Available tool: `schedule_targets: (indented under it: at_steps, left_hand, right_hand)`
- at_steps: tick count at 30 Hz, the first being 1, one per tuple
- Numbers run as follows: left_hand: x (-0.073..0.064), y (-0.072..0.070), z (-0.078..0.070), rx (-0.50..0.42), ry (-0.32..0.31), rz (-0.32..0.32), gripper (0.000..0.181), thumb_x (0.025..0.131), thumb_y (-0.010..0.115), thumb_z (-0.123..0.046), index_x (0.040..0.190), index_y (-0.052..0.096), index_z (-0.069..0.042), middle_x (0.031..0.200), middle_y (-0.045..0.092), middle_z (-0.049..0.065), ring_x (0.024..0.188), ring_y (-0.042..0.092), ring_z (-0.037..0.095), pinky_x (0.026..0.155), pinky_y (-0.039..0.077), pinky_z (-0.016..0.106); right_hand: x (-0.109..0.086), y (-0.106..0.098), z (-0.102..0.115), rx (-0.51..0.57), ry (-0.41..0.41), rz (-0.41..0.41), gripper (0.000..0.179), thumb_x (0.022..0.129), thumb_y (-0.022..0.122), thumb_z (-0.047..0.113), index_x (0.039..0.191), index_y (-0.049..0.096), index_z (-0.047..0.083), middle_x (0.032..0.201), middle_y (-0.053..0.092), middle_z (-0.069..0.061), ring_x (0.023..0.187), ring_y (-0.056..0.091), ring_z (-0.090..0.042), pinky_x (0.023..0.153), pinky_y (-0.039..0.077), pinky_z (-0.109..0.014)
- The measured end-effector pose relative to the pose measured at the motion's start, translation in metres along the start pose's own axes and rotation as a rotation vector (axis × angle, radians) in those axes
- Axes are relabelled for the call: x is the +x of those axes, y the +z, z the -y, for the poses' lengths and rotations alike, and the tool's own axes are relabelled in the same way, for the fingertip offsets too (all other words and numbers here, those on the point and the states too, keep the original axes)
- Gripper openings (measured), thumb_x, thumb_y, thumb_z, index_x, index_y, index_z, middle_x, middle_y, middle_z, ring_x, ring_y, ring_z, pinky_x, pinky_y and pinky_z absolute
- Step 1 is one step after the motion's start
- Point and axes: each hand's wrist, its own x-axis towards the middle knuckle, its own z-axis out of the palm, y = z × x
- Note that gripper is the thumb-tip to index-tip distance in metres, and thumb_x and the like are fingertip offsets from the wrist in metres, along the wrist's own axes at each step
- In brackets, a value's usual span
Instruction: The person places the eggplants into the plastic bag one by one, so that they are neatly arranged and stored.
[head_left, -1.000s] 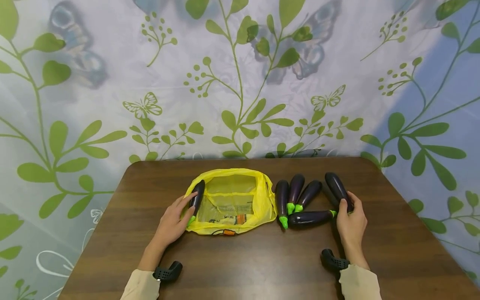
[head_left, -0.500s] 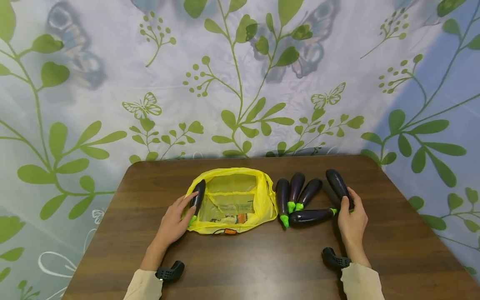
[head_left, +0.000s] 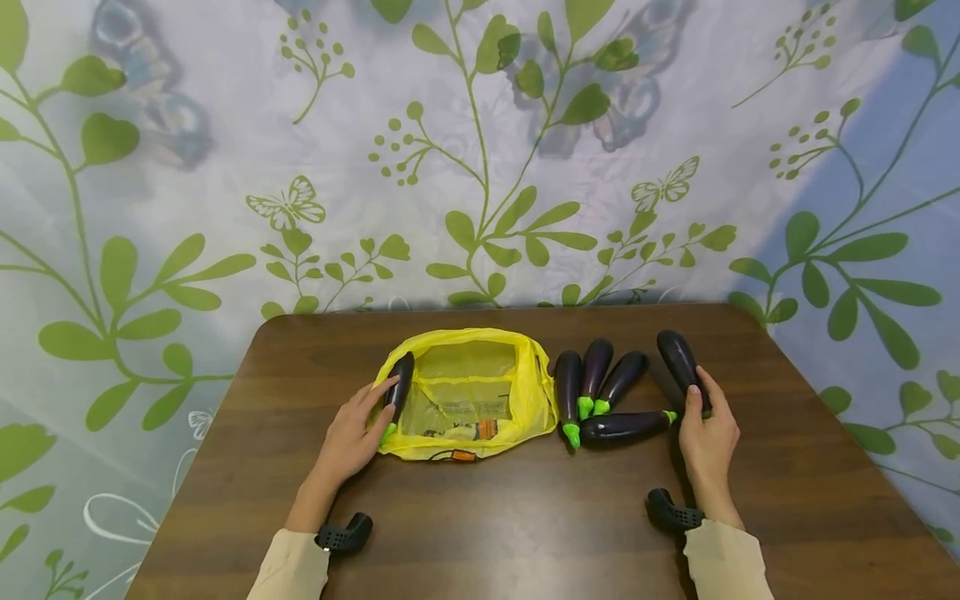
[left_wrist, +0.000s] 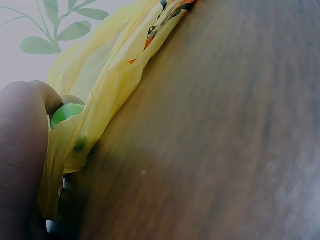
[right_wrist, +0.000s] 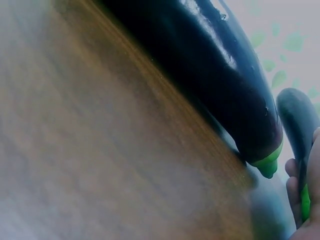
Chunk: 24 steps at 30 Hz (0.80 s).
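Observation:
An open yellow plastic bag [head_left: 536, 400] lies on the table, its mouth facing up. Against its left inner side stands a dark eggplant [head_left: 402, 379], partly covered by my left hand [head_left: 351, 437], which grips it over the bag's edge. The left wrist view shows its green stem end [left_wrist: 67, 114] beside the yellow plastic. My right hand [head_left: 708, 437] holds another eggplant [head_left: 678, 358] by its lower end, tilted, at the right. Its green stem [right_wrist: 305, 200] shows beside the fingers in the right wrist view.
Several more eggplants [head_left: 568, 387] lie between the bag and my right hand; one lies crosswise [head_left: 626, 427] in front of the others. The brown wooden table [head_left: 487, 533] ends at a leaf-patterned cloth backdrop [head_left: 420, 200].
The view has tilted slightly, shifting the scene upward. Both hands keep their holds on the eggplants, and the bag and loose eggplants stay where they were.

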Motion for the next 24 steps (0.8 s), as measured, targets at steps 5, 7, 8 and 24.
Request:
schedule_targets:
  at_steps: [5, 7, 8, 24]
  left_hand:
    - [0.0012, -0.0005, -0.0010, -0.006, -0.011, 0.007, 0.050, 0.108, 0.055, -0.031, 0.156, 0.046, -0.028, 0.155, 0.049, 0.018, 0.136, 0.050, 0.047, 0.106, 0.038, 0.073]
    - [0.0011, -0.0011, -0.0011, -0.004, -0.015, 0.009, 0.050, 0.108, 0.055, -0.031, 0.156, 0.046, -0.028, 0.155, 0.049, 0.019, 0.136, 0.050, 0.047, 0.106, 0.038, 0.073]
    - [0.0014, -0.0015, -0.0009, 0.000, -0.014, 0.009, 0.050, 0.108, 0.055, -0.032, 0.156, 0.046, -0.028, 0.154, 0.049, 0.019, 0.136, 0.050, 0.047, 0.106, 0.038, 0.073]
    - [0.0010, -0.0009, 0.0002, 0.000, -0.002, 0.013, 0.050, 0.109, 0.053, -0.032, 0.157, 0.044, -0.028, 0.154, 0.049, 0.017, 0.136, 0.050, 0.046, 0.107, 0.038, 0.071]
  right_hand:
    - [0.0012, 0.0003, 0.0013, -0.002, -0.019, -0.009, 0.041, 0.108, 0.053, 0.026, 0.149, 0.058, 0.030, 0.151, 0.056, -0.009, 0.141, 0.050, -0.036, 0.117, 0.036, -0.055]
    - [0.0009, 0.0001, 0.0021, -0.002, -0.031, -0.010, 0.040, 0.108, 0.054, 0.025, 0.148, 0.059, 0.029, 0.151, 0.057, -0.008, 0.140, 0.051, -0.035, 0.118, 0.036, -0.052]
    - [0.0006, 0.0000, 0.0025, 0.001, -0.038, -0.014, 0.040, 0.108, 0.055, 0.024, 0.147, 0.059, 0.028, 0.150, 0.058, -0.007, 0.140, 0.052, -0.034, 0.118, 0.037, -0.051]
    - [0.0010, -0.0011, 0.0032, 0.045, 0.026, 0.009, 0.045, 0.103, 0.063, 0.029, 0.147, 0.059, 0.034, 0.153, 0.056, -0.005, 0.142, 0.049, -0.033, 0.118, 0.035, -0.052]
